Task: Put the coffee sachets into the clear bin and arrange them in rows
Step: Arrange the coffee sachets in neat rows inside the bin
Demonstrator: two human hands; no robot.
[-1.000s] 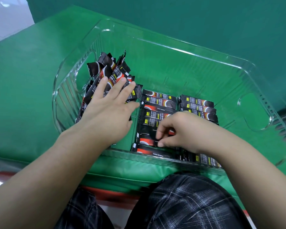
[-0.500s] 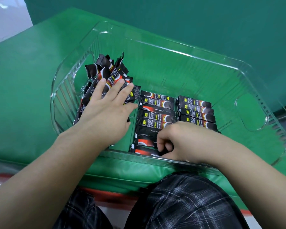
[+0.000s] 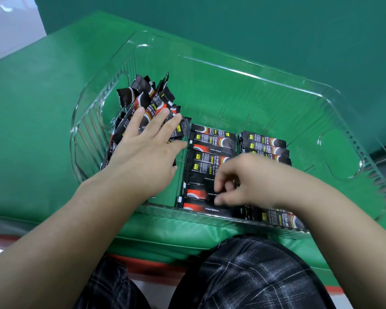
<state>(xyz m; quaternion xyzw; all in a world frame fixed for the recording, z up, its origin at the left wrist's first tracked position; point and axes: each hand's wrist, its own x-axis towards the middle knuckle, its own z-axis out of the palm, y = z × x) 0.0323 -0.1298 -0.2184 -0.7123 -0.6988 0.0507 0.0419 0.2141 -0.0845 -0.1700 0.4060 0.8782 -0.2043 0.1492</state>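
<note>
A clear plastic bin (image 3: 232, 70) sits on the green table. Inside it, a loose heap of black-and-red coffee sachets (image 3: 143, 97) leans against the left wall. My left hand (image 3: 147, 148) lies flat on that heap with straight fingers. A stacked row of sachets (image 3: 212, 141) runs down the middle of the bin, and a second row (image 3: 265, 141) lies to its right. My right hand (image 3: 250, 179) is curled over the near end of the middle row, its fingertips pinching a sachet (image 3: 198, 194) there. Part of both rows is hidden under that hand.
The bin's far half and right end (image 3: 337, 152) show only green through the clear floor. The green padded table (image 3: 42, 108) extends left of the bin. A dark green backdrop (image 3: 254, 23) rises behind. My checked trousers (image 3: 243, 275) are below the table's front edge.
My right hand's fingers have shifted on the near sachets of the middle row, curling in and then spreading slightly. My left hand stays flat on the heap.
</note>
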